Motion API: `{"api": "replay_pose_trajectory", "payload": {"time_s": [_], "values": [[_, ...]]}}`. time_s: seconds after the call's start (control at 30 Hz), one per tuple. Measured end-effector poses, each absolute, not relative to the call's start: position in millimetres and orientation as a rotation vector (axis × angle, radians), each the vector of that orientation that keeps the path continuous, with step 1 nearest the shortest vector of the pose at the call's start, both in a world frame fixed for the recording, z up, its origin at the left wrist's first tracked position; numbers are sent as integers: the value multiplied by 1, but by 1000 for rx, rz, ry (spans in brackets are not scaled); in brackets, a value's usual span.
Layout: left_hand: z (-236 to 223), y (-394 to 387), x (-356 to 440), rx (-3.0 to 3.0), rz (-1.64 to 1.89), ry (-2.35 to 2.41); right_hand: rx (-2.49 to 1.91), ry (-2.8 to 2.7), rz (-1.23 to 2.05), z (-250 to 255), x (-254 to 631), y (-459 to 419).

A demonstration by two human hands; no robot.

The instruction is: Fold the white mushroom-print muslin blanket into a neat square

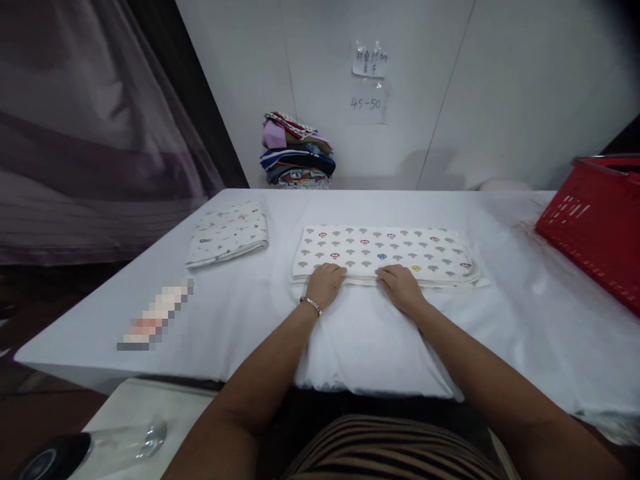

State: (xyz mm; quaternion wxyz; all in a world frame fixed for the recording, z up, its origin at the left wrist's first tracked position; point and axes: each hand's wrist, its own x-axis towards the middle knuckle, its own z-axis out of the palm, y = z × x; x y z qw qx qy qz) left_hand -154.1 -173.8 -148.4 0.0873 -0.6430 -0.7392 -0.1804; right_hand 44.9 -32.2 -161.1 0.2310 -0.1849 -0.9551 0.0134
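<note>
A white cloth (370, 250) printed with grey, red, blue and yellow mushrooms lies folded into a long, layered rectangle on the table. My left hand (326, 287) is at its near edge, left of the middle, fingers curled over the edge. My right hand (401, 287) grips the same edge a little right of the middle. Both thumbs are partly hidden. At the right end, the lower layers stick out slightly past the top one. A second folded cloth (230, 233), white with a small scattered print, lies to the left, apart from my hands.
A white sheet covers the table (240, 307). At the back stands a stack of folded fabrics (299, 150) against the wall. A red plastic basket (595, 227) is on the right. A blurred strip (155, 317) lies at left. Below it, a clear bottle (125, 443) rests on a pale surface.
</note>
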Motion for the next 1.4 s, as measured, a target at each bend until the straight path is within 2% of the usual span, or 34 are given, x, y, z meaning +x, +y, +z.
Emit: {"api": "replay_pose_trajectory", "payload": {"time_s": [0.47,0.93,1.1,1.23,1.4], "values": [[-141,-175,-146,-1878,-464,-2167,-394,-2538,-93,-164,47,-33],[-140,-176,-146,-1938,-409,-2205,-386,-2566,-13,-166,46,-32],[-139,-176,-150,-1953,-439,-2152,-337,-2477,129,-164,49,-32],[-140,-176,-154,-1974,-459,-2093,-328,-2450,229,-159,70,-24],[-139,-177,-156,-1988,-472,-2084,-553,-2538,96,-155,131,2]]}}
